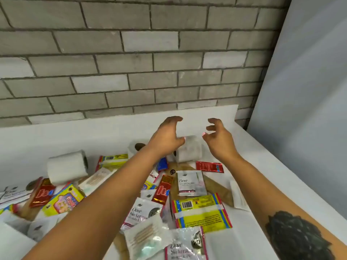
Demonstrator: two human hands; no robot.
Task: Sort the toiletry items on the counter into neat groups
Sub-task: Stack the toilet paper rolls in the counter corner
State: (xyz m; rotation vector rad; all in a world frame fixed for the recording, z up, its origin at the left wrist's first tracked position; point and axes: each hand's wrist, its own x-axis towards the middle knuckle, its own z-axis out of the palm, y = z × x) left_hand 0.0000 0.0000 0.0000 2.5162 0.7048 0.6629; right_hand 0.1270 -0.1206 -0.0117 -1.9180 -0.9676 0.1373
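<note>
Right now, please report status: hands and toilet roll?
Both hands open: left hand, right hand. Toilet roll lies between them, ungripped. Sachets scattered nearer.

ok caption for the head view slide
Both open hands, left hand and right hand, flank a white toilet paper roll.

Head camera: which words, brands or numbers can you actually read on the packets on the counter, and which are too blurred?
"Dove": white sachet at centre.
"Dove bio kerati…" (cut off): sachet beside the left forearm.
"bio kerati…": sachet at the bottom edge; its brand is smeared.
"Giggles": yellow packet.
"h.e…" (partly readable): red sachet.
Barcode digits and fine print on the rainbow-edged packet: too small.
</note>
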